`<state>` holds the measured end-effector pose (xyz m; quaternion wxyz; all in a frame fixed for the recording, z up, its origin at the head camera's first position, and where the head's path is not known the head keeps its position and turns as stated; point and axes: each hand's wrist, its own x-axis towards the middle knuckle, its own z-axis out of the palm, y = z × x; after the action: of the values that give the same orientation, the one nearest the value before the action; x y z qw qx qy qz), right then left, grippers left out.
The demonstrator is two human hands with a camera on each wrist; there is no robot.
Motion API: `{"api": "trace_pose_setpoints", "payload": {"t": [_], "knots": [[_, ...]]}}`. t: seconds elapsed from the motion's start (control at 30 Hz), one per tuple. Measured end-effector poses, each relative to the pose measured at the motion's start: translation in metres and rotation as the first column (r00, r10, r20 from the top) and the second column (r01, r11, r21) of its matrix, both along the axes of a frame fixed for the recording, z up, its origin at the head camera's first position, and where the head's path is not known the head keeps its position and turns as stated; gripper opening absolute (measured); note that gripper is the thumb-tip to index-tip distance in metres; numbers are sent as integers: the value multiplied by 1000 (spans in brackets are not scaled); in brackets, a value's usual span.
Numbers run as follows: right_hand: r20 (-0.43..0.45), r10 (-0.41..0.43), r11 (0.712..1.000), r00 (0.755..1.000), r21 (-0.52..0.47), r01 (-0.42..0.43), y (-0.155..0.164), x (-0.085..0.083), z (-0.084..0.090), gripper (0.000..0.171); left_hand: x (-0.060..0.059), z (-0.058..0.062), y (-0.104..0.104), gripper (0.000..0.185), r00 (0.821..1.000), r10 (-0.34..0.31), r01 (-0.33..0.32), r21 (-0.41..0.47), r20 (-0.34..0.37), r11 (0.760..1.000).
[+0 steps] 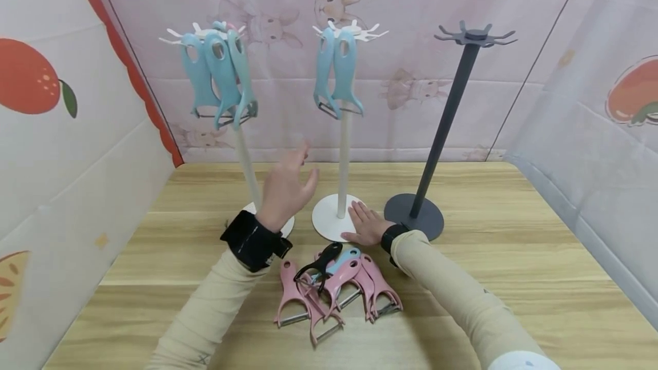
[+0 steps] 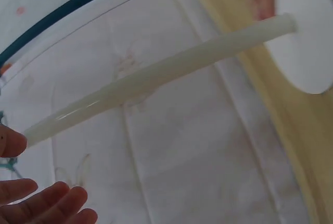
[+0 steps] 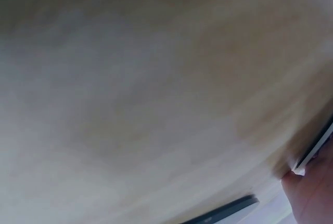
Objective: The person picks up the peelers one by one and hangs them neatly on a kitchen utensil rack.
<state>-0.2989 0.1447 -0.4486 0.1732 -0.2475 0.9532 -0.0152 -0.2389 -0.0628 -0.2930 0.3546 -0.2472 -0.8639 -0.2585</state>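
Three stands are standing on the table: two white ones [image 1: 343,147] [image 1: 245,159] and one dark grey one [image 1: 447,113] at three o'clock of them. Five blue peelers are hanging, three [image 1: 218,73] on the nine o'clock stand and two [image 1: 336,70] on the middle one. A pile [image 1: 334,287] is lying at six o'clock, showing about five pink peelers, one blue and one black. Two hands are showing.
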Motion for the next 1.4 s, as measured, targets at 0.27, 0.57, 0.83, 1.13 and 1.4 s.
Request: {"api": "trace_pose_setpoints", "payload": {"t": [0.27,0.57,0.83,1.13,1.4], "knots": [[-9,3,1000,1000,21,-3,0,0,3,81,14,-39,2,43,993,-2,28,-215,120,976],[5,-1,1000,1000,17,1,1,1,8,80,31,-70,10,42,945,6,119,-360,328,925],[-13,25,1000,1000,2,-25,3,2,7,80,35,-86,17,26,866,76,218,-509,494,833],[19,6,1000,1000,-2,-6,2,0,5,81,36,-91,23,22,836,98,256,-541,540,801],[8,8,1000,1000,-4,-8,0,2,4,81,37,-91,25,18,846,78,271,-550,528,790]]}}
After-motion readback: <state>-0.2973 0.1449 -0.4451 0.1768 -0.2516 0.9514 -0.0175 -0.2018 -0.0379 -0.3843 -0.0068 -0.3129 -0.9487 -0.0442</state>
